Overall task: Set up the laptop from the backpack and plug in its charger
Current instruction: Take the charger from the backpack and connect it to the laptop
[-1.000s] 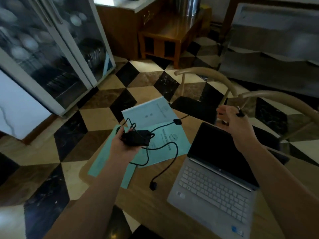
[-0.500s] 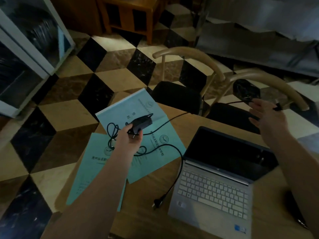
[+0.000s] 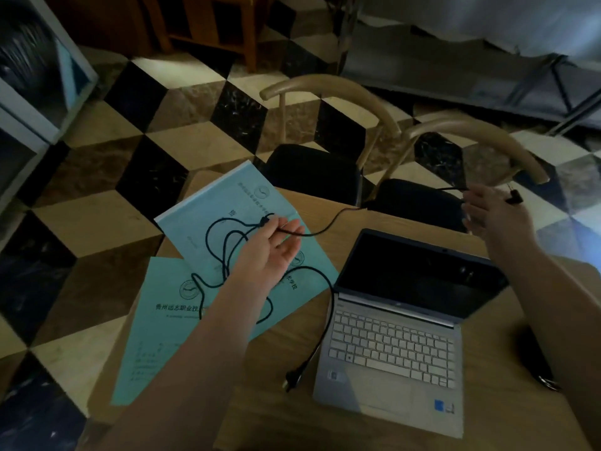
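Head view, laptop (image 3: 403, 323) as landmark: it sits unfolded on the wooden counter (image 3: 341, 428), screen dark, keyboard toward me. Compared with 0.5 s ago, my left hand (image 3: 276, 245) no longer grips the charger's black brick; it now lies palm up with fingers relaxed, left of the laptop's screen, the charger cable (image 3: 325, 229) draped across it and not clenched. I cannot find the brick in this view; it may be under the hand or forearm. My right hand (image 3: 487, 216) has drawn further out, above and right of the screen, and pinches the cable near its small barrel connector (image 3: 514, 198), so the run from left hand to right hand is nearly taut behind the laptop. The wall plug (image 3: 292, 379) rests on the counter just left of the laptop's front corner, its lead looping over 2 teal booklets (image 3: 169, 320) left of the laptop. My reading: the cord is being untangled, and neither end is plugged in yet; the connector must next reach a port on the laptop's side. Behind the laptop stand 2 curved-back chairs (image 3: 341, 92) with dark seats. The floor (image 3: 97, 222) shows a cube-pattern tile; a glass-fronted cabinet (image 3: 35, 70) stands far left of the laptop. The room is dim.
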